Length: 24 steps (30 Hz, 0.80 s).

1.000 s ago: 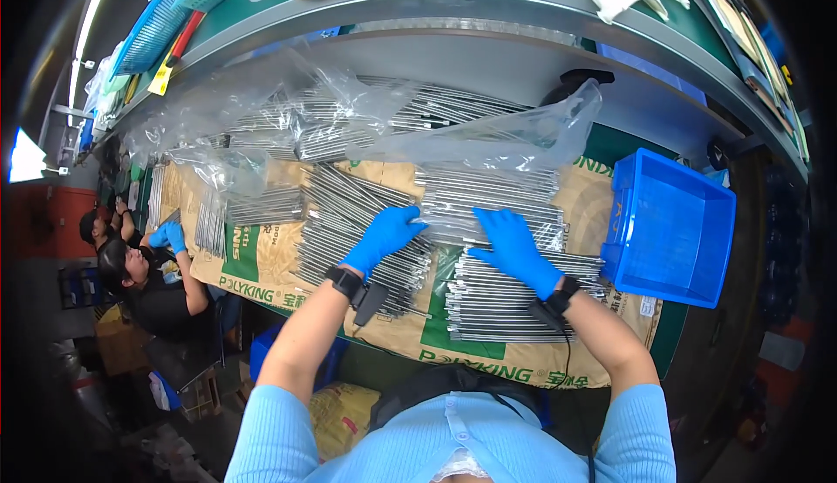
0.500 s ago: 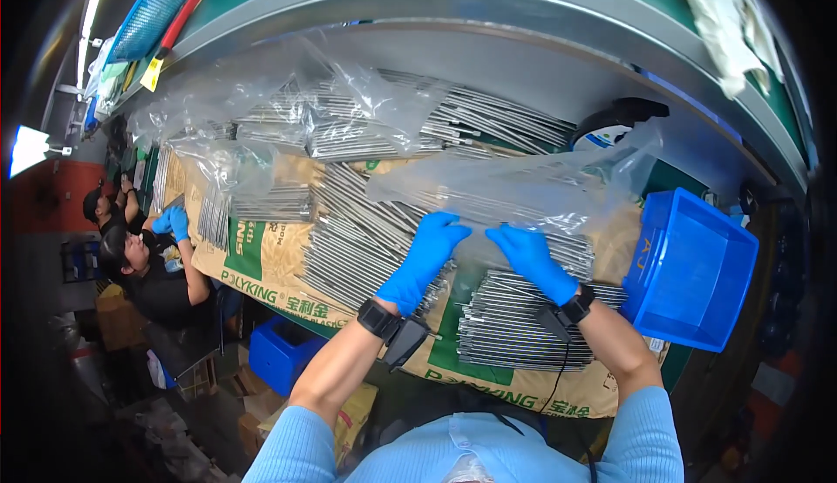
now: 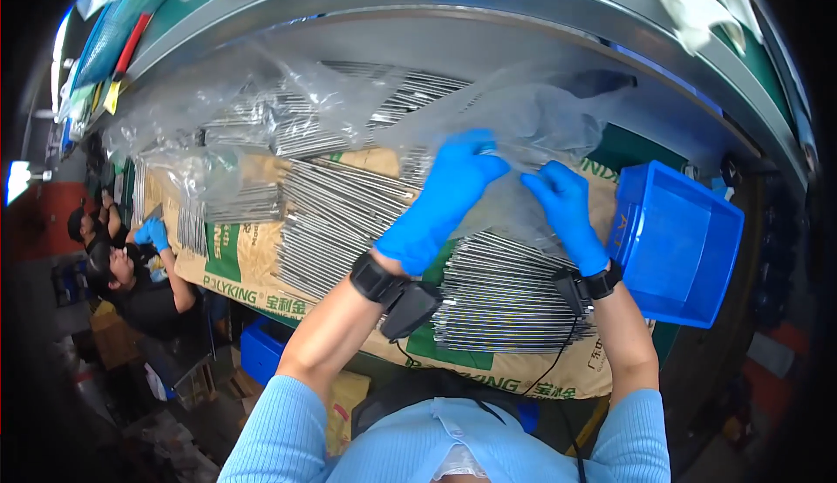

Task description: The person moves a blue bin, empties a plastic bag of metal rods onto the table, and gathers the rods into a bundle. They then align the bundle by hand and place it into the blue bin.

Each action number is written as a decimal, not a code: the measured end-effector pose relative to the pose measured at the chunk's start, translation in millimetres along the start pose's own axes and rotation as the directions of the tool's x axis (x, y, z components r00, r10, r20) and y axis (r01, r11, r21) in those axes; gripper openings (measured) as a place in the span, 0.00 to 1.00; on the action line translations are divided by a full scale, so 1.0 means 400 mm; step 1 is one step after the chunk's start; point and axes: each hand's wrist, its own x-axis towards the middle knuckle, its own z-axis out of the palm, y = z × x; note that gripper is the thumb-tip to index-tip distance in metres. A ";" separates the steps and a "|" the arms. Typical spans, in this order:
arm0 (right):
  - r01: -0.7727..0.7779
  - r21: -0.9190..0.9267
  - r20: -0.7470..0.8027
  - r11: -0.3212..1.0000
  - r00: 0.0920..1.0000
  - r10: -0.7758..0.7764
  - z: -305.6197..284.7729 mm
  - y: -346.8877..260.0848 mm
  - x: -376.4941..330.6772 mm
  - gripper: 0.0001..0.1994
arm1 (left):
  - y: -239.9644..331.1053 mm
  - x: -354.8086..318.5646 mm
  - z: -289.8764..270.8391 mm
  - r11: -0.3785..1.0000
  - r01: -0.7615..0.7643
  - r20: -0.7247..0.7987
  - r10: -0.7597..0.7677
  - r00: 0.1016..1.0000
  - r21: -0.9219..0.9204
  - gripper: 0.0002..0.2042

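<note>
Left hand (image 3: 440, 200): gloved, pinching the clear bag (image 3: 532, 147) near its mouth.
Right hand (image 3: 567, 213): pinching the same bag, close beside.
Bag: lifted above metal rods (image 3: 506, 295), apparently empty.
Progress: rods lie loose; bagging seems unstarted.

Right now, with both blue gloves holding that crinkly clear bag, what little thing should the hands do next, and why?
Probably pull the two edges of the clear plastic bag apart. The left hand and right hand each pinch it close together, lifted above the bundles of thin metal rods lying on the paper sacks. The bag looks limp and closed, so it likely needs opening first.
</note>
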 end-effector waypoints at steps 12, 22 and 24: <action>0.155 -0.502 0.234 0.851 0.971 -0.039 0.159 0.075 -0.181 0.12 | -0.273 -0.155 -0.126 0.825 0.216 -0.001 -0.254 0.967 -0.522 0.11; 0.398 -0.486 0.117 0.778 0.912 -0.393 0.074 0.137 -0.106 0.08 | -0.096 -0.162 -0.077 0.774 0.253 -0.028 -0.329 0.944 -0.581 0.09; 0.191 -0.179 0.033 0.965 0.982 -0.188 0.008 -0.010 -0.077 0.09 | -0.011 -0.184 -0.090 0.714 0.337 0.053 -0.388 0.920 -0.614 0.11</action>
